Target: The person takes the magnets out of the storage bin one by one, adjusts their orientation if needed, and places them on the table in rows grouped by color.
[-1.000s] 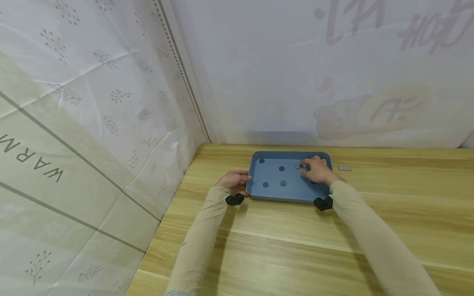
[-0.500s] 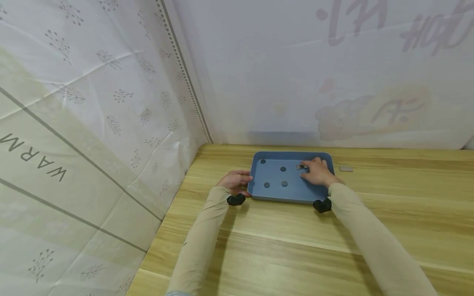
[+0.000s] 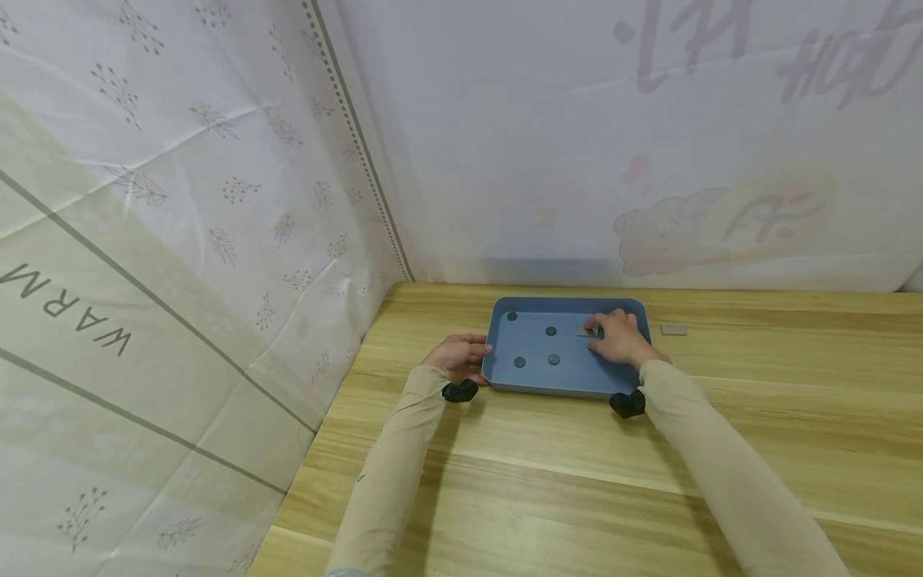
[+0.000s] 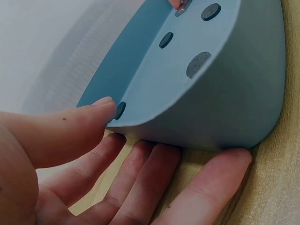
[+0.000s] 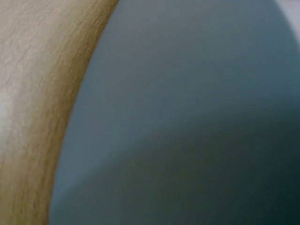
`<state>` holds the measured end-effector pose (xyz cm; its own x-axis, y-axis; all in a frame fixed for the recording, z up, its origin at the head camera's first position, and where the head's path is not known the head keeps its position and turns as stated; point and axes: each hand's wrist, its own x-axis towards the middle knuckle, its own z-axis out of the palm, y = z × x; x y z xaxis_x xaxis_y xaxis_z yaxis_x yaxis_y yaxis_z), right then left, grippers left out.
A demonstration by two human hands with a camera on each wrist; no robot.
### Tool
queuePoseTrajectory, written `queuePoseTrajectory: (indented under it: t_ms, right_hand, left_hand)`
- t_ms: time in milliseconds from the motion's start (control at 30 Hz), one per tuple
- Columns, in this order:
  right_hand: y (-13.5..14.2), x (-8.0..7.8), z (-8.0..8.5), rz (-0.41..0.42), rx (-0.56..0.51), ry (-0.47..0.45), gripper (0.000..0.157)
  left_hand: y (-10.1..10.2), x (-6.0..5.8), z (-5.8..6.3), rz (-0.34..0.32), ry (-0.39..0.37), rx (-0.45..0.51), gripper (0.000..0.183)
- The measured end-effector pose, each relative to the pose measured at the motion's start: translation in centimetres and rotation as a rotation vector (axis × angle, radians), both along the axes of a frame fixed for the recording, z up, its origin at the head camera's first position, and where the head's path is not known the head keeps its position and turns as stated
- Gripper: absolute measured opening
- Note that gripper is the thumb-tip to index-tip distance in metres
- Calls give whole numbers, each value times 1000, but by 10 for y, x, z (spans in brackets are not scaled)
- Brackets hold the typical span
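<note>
My left hand (image 3: 456,357) is at the left end of a shallow blue tray (image 3: 555,393). In the left wrist view its spread fingers (image 4: 159,173) touch the tray's outer wall, and one fingertip reaches the rim. Inside the tray my right hand (image 3: 618,336) holds a small flat grey rectangular plate (image 3: 582,330) by its right end, low over the tray floor. Several dark round coin-like discs (image 3: 554,359) lie left of it, some also visible in the left wrist view. The right wrist view shows a blurred blue wall (image 5: 164,93) and no fingers.
A second grey rectangular plate (image 3: 674,330) lies on the wooden table (image 3: 548,481), right of the tray. Printed cloth (image 3: 505,160) hangs behind the table, and another patterned cloth (image 3: 216,240) borders its left side.
The grey plate in my right hand has moved slightly nearer to me and lies flatter. My right fingers have shifted a little with it. The left hand stays against the tray.
</note>
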<state>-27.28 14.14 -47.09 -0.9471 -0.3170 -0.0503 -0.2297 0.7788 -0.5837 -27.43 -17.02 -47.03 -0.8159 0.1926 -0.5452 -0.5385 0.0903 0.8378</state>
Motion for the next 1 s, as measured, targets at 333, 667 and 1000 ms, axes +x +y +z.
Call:
queuePoseTrajectory:
  t_ms: [333, 667, 1000]
  right_hand:
    - [-2, 3, -3, 8, -41, 62, 26]
    - [-3, 1, -9, -3, -66, 87, 20]
    - [-6, -3, -11, -35, -89, 71, 17]
  left_hand:
    - [0, 1, 0, 8, 4, 4, 47]
    - [1, 0, -1, 6, 0, -1, 47]
    - [0, -1, -2, 1, 3, -1, 47]
